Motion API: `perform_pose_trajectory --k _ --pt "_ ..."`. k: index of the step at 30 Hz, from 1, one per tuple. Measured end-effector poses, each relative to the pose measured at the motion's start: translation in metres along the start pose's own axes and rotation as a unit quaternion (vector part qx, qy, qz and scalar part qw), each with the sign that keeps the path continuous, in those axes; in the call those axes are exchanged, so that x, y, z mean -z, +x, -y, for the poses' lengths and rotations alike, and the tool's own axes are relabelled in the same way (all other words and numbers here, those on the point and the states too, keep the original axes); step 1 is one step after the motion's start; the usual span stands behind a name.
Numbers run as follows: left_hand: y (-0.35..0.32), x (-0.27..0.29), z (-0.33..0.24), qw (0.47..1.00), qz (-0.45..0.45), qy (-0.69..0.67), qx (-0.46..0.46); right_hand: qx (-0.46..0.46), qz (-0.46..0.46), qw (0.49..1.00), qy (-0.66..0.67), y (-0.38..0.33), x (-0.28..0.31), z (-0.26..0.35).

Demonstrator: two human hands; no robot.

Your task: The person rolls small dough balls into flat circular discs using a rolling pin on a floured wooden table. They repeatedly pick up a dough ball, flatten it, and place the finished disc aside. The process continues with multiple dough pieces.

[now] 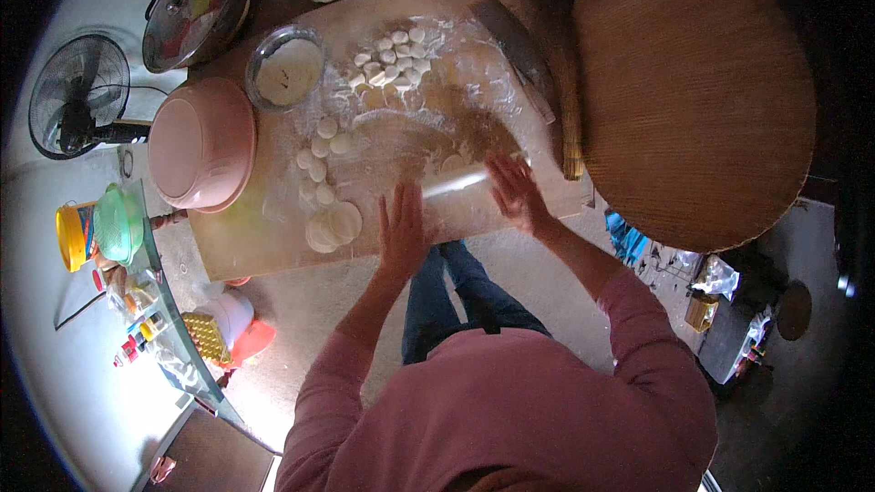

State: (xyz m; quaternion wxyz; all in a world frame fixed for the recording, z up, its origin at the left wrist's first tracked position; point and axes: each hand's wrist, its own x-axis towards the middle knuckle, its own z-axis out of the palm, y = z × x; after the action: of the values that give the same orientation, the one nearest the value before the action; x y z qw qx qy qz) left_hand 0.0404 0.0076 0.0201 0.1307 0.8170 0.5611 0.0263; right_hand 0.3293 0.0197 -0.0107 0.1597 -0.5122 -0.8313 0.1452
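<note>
holding the left hand (403, 228) palm down at the eight o'clock end of a pale, glinting rolling pin (456, 184), fingers stretched out and slightly spread; holding the right hand (517, 193) palm down toward the two o'clock end, fingers likewise spread and aimed at about eleven. cannot tell how firmly either palm presses. lying beneath, a floured brown bench (239, 241). taking the rolling pin as the hub: near twelve, just beside it, a faint pale round of dough (453, 162); at eleven, a loose cluster of small white dough lumps (392, 59) on scattered flour; at nine, a string of flattened dough pieces (317, 170); past eight, thin overlapping wrappers (344, 221), near the left hand. farther out at nine, an upturned pink basin (196, 146); at ten, a bowl (254, 82) with flour in it; almost at one, a broad dark cleaver (510, 36); at two, a straw brush (571, 132) beside a large, round, ribbed brown disc (697, 96).
</note>
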Motion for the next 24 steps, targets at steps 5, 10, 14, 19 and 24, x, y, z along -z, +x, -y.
perform_pose_trajectory --k 5,10,14,19,24 --pt "0.039 -0.007 0.01 0.995 -0.084 -0.001 0.045 0.043 -0.054 0.997 -0.018 0.077 0.009 -0.021" --pt "-0.04 -0.007 -0.035 0.997 0.045 -0.049 0.028 0.049 -0.015 0.998 -0.02 0.002 0.017 -0.01" --pt "0.016 -0.017 -0.007 0.992 -0.094 -0.013 0.085 0.05 -0.02 0.997 -0.058 0.075 0.008 -0.025" --pt "-0.027 -0.03 -0.043 0.995 0.041 0.048 0.074 0.075 -0.018 0.997 -0.022 0.041 0.033 -0.021" --pt "0.003 -0.026 -0.024 0.992 -0.056 0.004 0.117 0.083 -0.044 0.995 0.029 0.07 0.012 -0.03"
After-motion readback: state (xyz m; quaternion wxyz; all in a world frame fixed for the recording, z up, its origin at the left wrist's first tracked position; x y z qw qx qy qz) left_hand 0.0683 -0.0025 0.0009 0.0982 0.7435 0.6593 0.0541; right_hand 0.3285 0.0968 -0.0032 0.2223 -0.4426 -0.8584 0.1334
